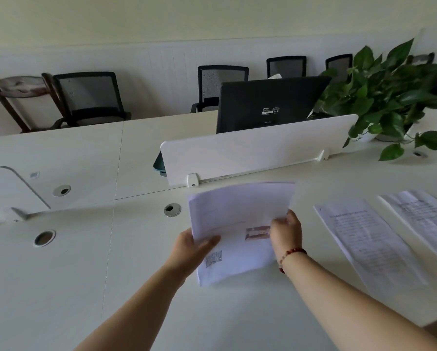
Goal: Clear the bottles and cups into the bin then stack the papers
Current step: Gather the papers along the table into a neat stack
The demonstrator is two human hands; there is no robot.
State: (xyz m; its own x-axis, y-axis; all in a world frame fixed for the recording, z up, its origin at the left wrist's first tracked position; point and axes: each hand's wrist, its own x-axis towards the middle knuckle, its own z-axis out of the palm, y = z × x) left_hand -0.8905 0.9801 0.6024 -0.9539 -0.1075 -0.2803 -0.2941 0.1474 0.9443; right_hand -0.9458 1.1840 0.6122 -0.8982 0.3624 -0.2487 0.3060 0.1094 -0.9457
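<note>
A bundle of white printed papers (237, 219) is held a little above the white desk (60, 274), its far end curling upward. My left hand (192, 247) grips its left edge, thumb on top. My right hand (285, 231), with a bead bracelet on the wrist, pinches the right edge. Two more printed sheets lie flat on the desk to the right: one (369, 244) close by and another (425, 219) at the frame's edge. No bottles, cups or bin show in this view.
A low white divider panel (258, 150) stands behind the papers, with a black monitor (268, 102) beyond it. A leafy potted plant (389, 97) sits at the back right. Round cable holes (172, 209) mark the desk. Black mesh chairs (91, 97) line the far wall.
</note>
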